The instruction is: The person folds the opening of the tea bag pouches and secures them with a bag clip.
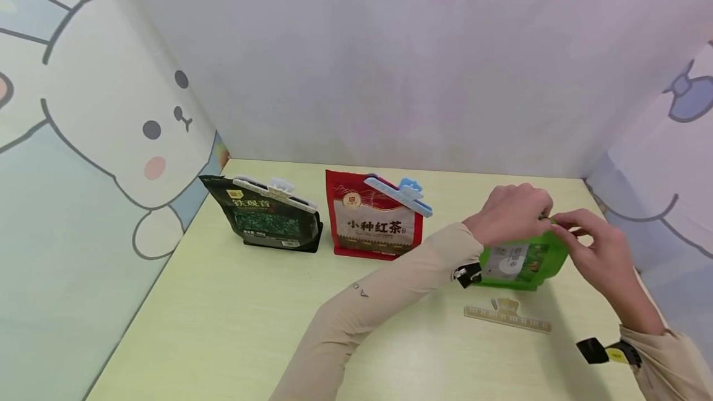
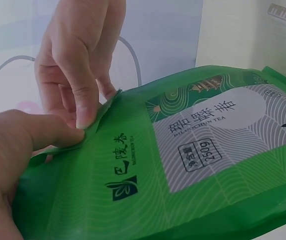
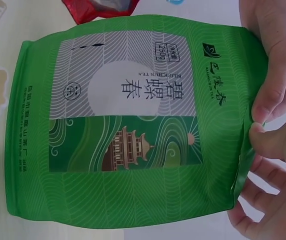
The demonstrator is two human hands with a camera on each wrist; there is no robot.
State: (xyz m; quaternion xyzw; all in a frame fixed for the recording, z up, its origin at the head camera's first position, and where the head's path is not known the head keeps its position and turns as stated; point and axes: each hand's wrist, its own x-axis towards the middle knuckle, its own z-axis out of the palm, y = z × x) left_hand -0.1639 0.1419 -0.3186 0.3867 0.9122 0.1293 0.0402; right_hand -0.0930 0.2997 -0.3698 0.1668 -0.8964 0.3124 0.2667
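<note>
A green tea bag stands upright at the right of the table, its printed front facing me. My left hand pinches its top edge from the left, thumb on the front in the left wrist view. Close beside it, my right hand pinches the same top edge between thumb and fingers. The bag's top is folded or creased where the fingers meet; whether it is sealed there I cannot tell. On the table in front of the bag lies a beige bag clip.
A black tea bag with a white clip across its top stands at the left. In the middle stands a red tea bag with a blue clip. Cartoon-printed walls enclose the pale table.
</note>
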